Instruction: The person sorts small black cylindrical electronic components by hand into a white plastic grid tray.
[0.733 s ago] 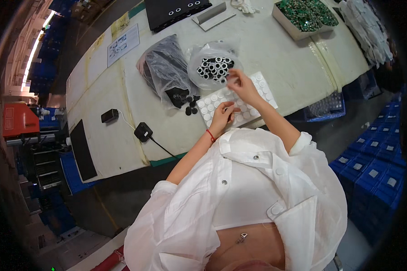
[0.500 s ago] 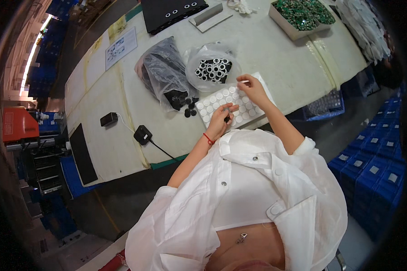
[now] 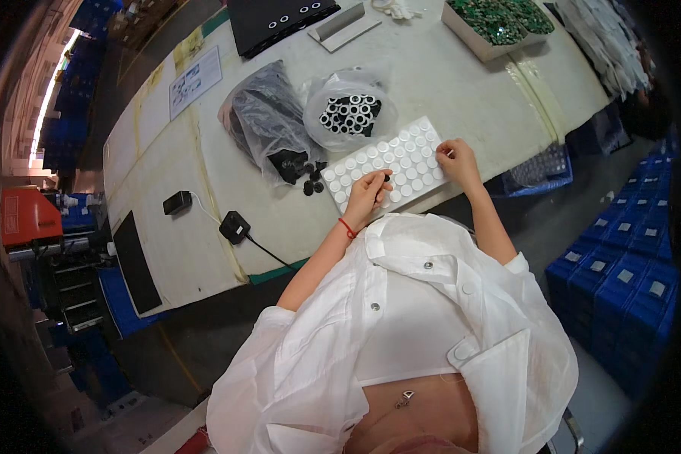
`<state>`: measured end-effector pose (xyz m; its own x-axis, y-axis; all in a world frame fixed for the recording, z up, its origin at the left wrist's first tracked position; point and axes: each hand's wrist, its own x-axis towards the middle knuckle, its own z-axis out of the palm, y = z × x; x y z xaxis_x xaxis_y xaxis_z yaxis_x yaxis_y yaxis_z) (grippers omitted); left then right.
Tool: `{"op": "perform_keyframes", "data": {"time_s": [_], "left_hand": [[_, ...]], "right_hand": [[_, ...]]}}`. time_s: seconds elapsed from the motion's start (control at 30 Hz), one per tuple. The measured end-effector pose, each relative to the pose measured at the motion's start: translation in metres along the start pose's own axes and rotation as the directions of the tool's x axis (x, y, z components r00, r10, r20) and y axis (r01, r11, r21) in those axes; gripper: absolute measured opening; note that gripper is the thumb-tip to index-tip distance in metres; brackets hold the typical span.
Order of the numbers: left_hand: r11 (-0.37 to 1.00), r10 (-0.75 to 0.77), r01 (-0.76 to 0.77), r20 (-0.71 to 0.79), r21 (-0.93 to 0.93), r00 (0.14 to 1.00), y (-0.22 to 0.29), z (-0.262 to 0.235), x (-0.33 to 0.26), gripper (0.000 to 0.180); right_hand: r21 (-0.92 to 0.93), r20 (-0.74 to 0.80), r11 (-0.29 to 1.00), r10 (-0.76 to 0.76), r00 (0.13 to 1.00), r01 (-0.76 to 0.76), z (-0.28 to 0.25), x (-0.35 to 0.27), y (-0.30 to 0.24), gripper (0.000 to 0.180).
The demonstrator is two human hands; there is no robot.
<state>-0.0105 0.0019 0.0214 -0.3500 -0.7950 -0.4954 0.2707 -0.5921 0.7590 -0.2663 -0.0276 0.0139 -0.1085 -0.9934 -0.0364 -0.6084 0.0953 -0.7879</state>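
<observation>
Over the tray point(image 3: 414, 196), your left hand point(image 3: 365, 195) pinches a black piece point(image 3: 387, 178); right hand point(image 3: 458, 161): can't tell grip; slack pinch could drop it.

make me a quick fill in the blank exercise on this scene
The left grip holds a small piece coloured ____.
The right grip is by the white tray's ____-hand end.
The band on the left wrist is coloured ____.
The box at the table's far right holds pieces mostly coloured ____.
Missing words: black; right; red; green
</observation>
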Motion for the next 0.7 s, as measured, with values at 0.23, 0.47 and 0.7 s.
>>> {"op": "perform_keyframes", "data": {"time_s": [0.23, 0.47, 0.7], "left_hand": [[0.996, 0.073, -0.071, -0.026, 0.059, 0.997, -0.001, 0.007, 0.001, 0.029], [0.997, 0.032, -0.036, 0.056, 0.075, 0.998, -0.004, 0.008, 0.006, 0.03], [0.997, 0.012, -0.02, 0.102, 0.072, 0.995, -0.011, 0.008, 0.008, 0.028]], "right_hand": [[-0.057, -0.069, 0.998, 0.034, 0.997, -0.038, -0.002, -0.001, -0.002, 0.023], [-0.015, -0.049, 0.999, -0.038, 0.998, 0.038, -0.004, 0.002, -0.012, 0.018], [0.131, 0.193, 0.957, 0.231, 0.954, -0.258, -0.013, 0.032, -0.017, 0.012]]}}
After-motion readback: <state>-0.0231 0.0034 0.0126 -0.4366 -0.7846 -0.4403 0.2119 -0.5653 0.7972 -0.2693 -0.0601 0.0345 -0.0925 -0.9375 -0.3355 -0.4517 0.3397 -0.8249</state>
